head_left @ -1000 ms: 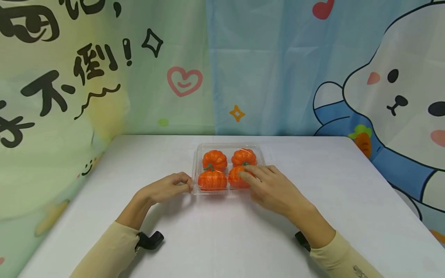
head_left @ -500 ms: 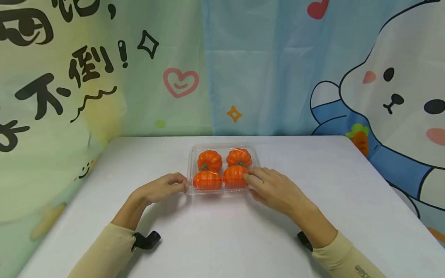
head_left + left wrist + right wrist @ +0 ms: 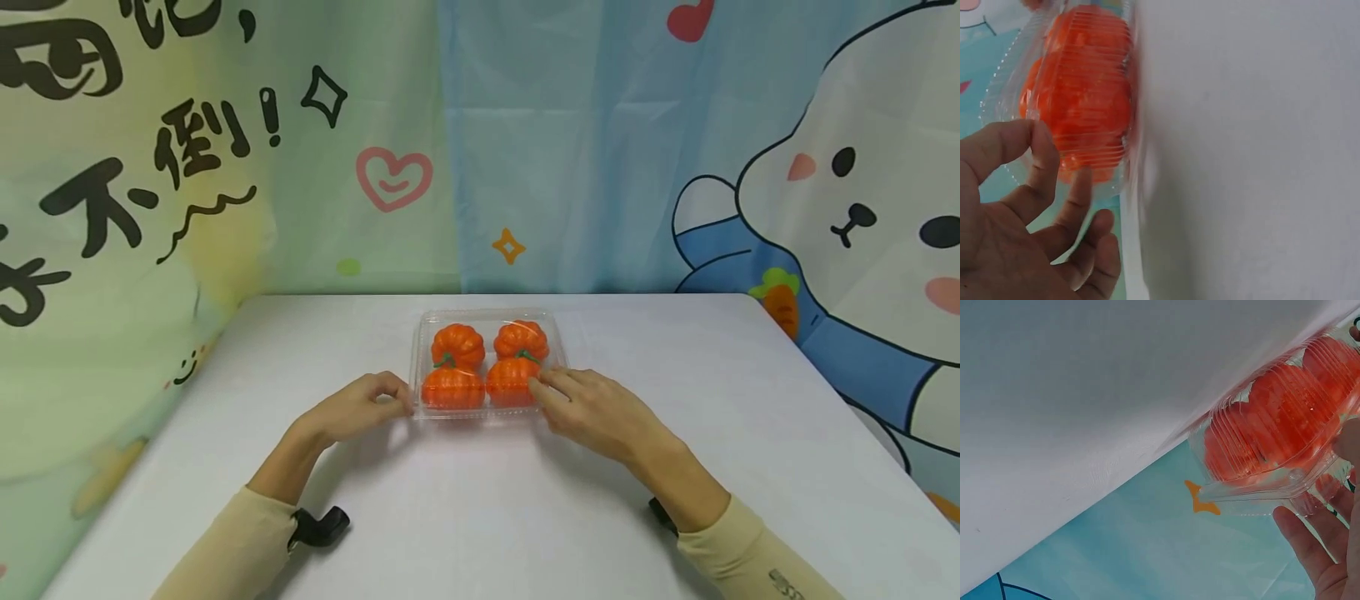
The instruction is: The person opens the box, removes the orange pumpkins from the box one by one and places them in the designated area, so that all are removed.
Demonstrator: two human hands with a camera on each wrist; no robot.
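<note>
A clear plastic clamshell box (image 3: 525, 415) sits on the white table (image 3: 472, 517). Inside are several orange toy pumpkins, among them a front left pumpkin (image 3: 453, 388) and a back right pumpkin (image 3: 521, 339), some with green stems. At the box's left front corner my left hand (image 3: 372, 404) pinches the rim between thumb and index finger, the other fingers loosely bent in the left wrist view. My right hand (image 3: 592, 412) holds the right front corner; its thumb lies against the near side, and the fingers (image 3: 1304, 540) reach the rim in the right wrist view.
Behind the table's far edge hangs a printed cloth backdrop (image 3: 570, 150) with a cartoon white animal (image 3: 885, 108) on the right. Black wrist mounts, such as the left mount (image 3: 321, 527), stick out below the cream sleeves (image 3: 232, 546).
My right hand's fingers have drawn back from above the front right pumpkin to the box's right edge. The left hand stays at its corner. The view has shifted slightly.
</note>
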